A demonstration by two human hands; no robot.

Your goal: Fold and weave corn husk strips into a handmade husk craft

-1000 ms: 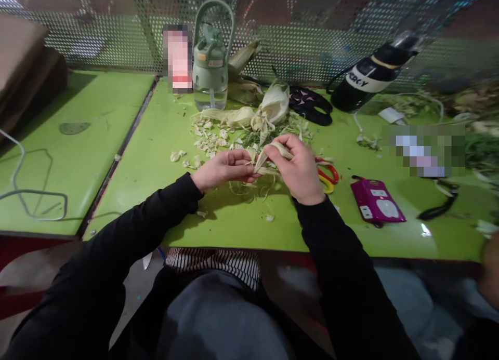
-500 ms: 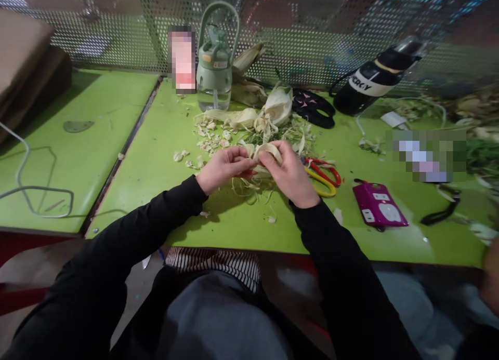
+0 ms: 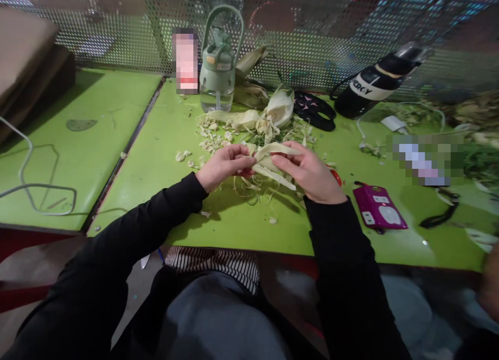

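My left hand (image 3: 226, 168) is closed in a pinch on one end of a pale corn husk strip (image 3: 268, 150). The strip stretches across to my right hand (image 3: 317, 175), whose thumb and fingers are closed on its other part. A second pale strip end hangs down between the hands. Just beyond them lie a larger folded corn husk (image 3: 279, 108), a heap of small husk scraps (image 3: 214, 137) and some green shreds. Thin fibres are scattered on the green table (image 3: 234, 230) below. Only a bit of a red scissors handle (image 3: 335, 178) shows behind my right hand.
A pale green water bottle (image 3: 217, 79) and a screen-blurred phone (image 3: 186, 61) stand at the back. To the right are a black bottle (image 3: 370, 84), a white charger (image 3: 393, 123) and a purple power strip (image 3: 379, 207). Cardboard (image 3: 27, 53) sits at the left.
My right hand has moved to the right and drawn the curled husk out into a longer strip, now covering most of the scissors handles. My left hand stays nearly in place.
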